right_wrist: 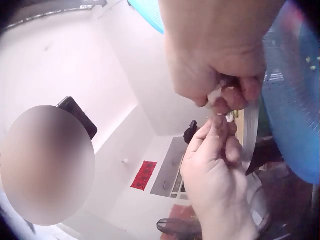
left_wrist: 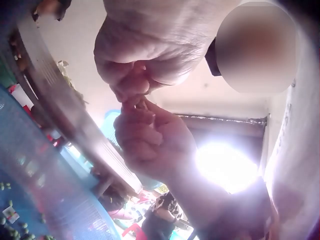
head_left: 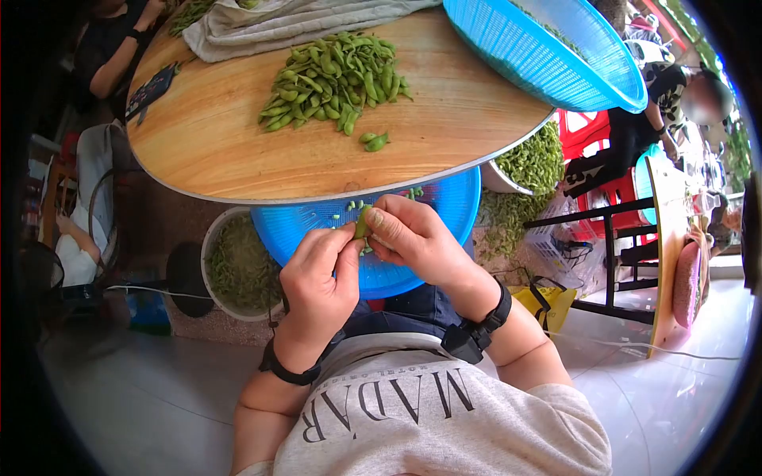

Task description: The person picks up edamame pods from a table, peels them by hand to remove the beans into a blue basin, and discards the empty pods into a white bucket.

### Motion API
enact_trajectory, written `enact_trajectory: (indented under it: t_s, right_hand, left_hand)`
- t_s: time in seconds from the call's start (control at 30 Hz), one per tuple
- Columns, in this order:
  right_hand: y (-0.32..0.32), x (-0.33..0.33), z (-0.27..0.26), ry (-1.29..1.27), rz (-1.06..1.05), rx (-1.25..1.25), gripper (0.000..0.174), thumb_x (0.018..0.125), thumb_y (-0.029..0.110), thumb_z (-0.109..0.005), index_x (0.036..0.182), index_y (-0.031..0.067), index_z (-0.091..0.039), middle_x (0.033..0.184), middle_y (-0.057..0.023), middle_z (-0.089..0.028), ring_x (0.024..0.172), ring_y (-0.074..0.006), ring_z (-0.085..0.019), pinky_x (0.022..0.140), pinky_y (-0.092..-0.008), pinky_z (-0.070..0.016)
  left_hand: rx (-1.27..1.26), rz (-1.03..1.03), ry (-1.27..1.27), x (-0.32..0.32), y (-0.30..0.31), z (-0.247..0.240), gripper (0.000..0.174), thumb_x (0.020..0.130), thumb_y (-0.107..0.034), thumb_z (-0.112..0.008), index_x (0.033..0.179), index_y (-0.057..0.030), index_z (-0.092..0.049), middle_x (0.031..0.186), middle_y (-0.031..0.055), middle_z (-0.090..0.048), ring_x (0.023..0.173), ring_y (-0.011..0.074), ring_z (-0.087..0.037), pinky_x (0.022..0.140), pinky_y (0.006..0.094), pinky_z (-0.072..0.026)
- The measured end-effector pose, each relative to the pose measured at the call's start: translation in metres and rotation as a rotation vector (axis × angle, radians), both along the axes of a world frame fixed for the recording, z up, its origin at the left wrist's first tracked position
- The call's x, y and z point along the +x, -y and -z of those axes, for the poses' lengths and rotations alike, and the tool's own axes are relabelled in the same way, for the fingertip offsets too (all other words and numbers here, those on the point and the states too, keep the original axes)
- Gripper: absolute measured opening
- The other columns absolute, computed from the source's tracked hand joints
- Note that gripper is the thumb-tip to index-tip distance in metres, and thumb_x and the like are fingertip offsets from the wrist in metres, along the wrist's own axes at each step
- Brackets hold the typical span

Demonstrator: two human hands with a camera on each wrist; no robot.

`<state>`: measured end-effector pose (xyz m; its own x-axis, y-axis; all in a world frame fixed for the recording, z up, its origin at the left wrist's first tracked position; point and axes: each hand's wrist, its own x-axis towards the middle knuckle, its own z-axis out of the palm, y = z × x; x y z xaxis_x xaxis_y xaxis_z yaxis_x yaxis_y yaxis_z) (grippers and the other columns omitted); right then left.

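Observation:
In the head view a green pod (head_left: 363, 224) is pinched between the two hands, above a blue basket (head_left: 274, 230) holding some shelled beans. The left hand (head_left: 321, 274) grips the pod's lower end with thumb and fingers; the right hand (head_left: 421, 238) pinches it from the other side. Both wrist views show the fingertips meeting, left hand (left_wrist: 150, 45) over right hand (left_wrist: 155, 140) in the left wrist view, and right hand (right_wrist: 220, 65) above left hand (right_wrist: 215, 170) in the right wrist view. The pod is mostly hidden there.
A pile of pods (head_left: 333, 79) lies on the wooden table (head_left: 198, 143), with loose pods (head_left: 375, 142) nearer the edge. A tilted blue basket (head_left: 548, 63) stands at the table's right. Below are a bucket of green pods (head_left: 242, 266) at left and a heap (head_left: 532, 163) at right.

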<state>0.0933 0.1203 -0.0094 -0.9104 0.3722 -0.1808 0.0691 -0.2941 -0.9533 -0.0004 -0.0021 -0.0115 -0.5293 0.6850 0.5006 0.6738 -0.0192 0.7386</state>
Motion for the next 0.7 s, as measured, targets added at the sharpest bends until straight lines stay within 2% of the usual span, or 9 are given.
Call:
enact_trajectory:
  t_s: [0.1,0.2,0.3,0.37,0.4,0.5,0.57,0.7]
  right_hand:
    - [0.006,0.000,0.001,-0.005,0.062,-0.003,0.029,0.093,0.027,-0.048,0.076,0.0034,-0.050,0.059,0.0016,-0.047,0.054,-0.0058,-0.041,0.048,-0.0210,-0.0338]
    - [0.010,-0.001,0.006,-0.030,0.112,0.042,0.027,0.092,0.025,-0.049,0.076,0.0033,-0.050,0.059,0.0013,-0.047,0.054,-0.0059,-0.042,0.049,-0.0213,-0.0348]
    - [0.014,-0.002,0.010,-0.071,0.183,0.165,0.026,0.092,0.023,-0.050,0.076,0.0029,-0.050,0.060,0.0009,-0.048,0.054,-0.0058,-0.042,0.048,-0.0217,-0.0355]
    - [0.016,-0.002,0.015,-0.094,0.240,0.286,0.024,0.092,0.021,-0.050,0.076,0.0027,-0.049,0.060,0.0006,-0.048,0.054,-0.0058,-0.043,0.048,-0.0218,-0.0357]
    - [0.017,-0.003,0.015,-0.087,0.263,0.258,0.024,0.092,0.020,-0.050,0.076,0.0025,-0.049,0.060,0.0005,-0.048,0.054,-0.0057,-0.043,0.048,-0.0217,-0.0358]
    - [0.021,-0.003,0.014,-0.058,0.319,0.171,0.024,0.092,0.019,-0.050,0.075,0.0021,-0.049,0.059,0.0001,-0.048,0.054,-0.0057,-0.044,0.048,-0.0214,-0.0363]
    - [0.021,-0.002,0.014,-0.023,0.331,0.113,0.023,0.092,0.018,-0.050,0.075,0.0019,-0.048,0.059,0.0000,-0.048,0.054,-0.0057,-0.044,0.048,-0.0211,-0.0368]
    - [0.023,0.001,0.016,-0.061,0.316,0.233,0.022,0.091,0.016,-0.050,0.075,0.0015,-0.049,0.059,-0.0004,-0.048,0.054,-0.0060,-0.046,0.048,-0.0216,-0.0378]
  left_hand:
    - [0.036,-0.013,-0.028,0.001,0.000,0.004,0.016,0.076,0.008,-0.060,0.091,0.0026,-0.061,0.077,0.0098,-0.061,0.063,0.0137,-0.058,0.056,0.0235,-0.0460]
    - [0.028,-0.013,0.112,0.005,-0.002,0.004,0.014,0.076,0.006,-0.059,0.090,0.0023,-0.060,0.077,0.0142,-0.061,0.065,0.0240,-0.060,0.058,0.0284,-0.0480]
    - [-0.011,-0.040,0.448,0.008,-0.001,0.019,0.014,0.078,0.006,-0.058,0.090,0.0015,-0.060,0.075,0.0137,-0.060,0.064,0.0231,-0.060,0.058,0.0278,-0.0477]
    - [0.020,-0.055,0.414,0.010,-0.004,0.030,0.015,0.078,0.006,-0.058,0.092,0.0014,-0.060,0.074,0.0137,-0.059,0.064,0.0235,-0.059,0.058,0.0281,-0.0476]
    - [0.035,-0.062,0.396,0.011,-0.005,0.032,0.015,0.078,0.006,-0.057,0.092,0.0013,-0.059,0.074,0.0138,-0.059,0.063,0.0237,-0.059,0.058,0.0283,-0.0475]
    - [0.079,-0.105,0.007,0.011,-0.013,0.025,0.018,0.077,0.006,-0.058,0.095,0.0011,-0.059,0.074,0.0141,-0.058,0.062,0.0250,-0.058,0.055,0.0293,-0.0468]
    - [0.054,-0.052,-0.079,0.007,-0.013,0.019,0.019,0.077,0.005,-0.059,0.095,0.0006,-0.058,0.074,0.0144,-0.057,0.062,0.0260,-0.058,0.054,0.0302,-0.0464]
    - [0.034,0.016,-0.153,-0.001,-0.010,0.019,0.016,0.077,0.003,-0.060,0.093,0.0004,-0.059,0.073,0.0150,-0.057,0.061,0.0267,-0.057,0.053,0.0306,-0.0456]
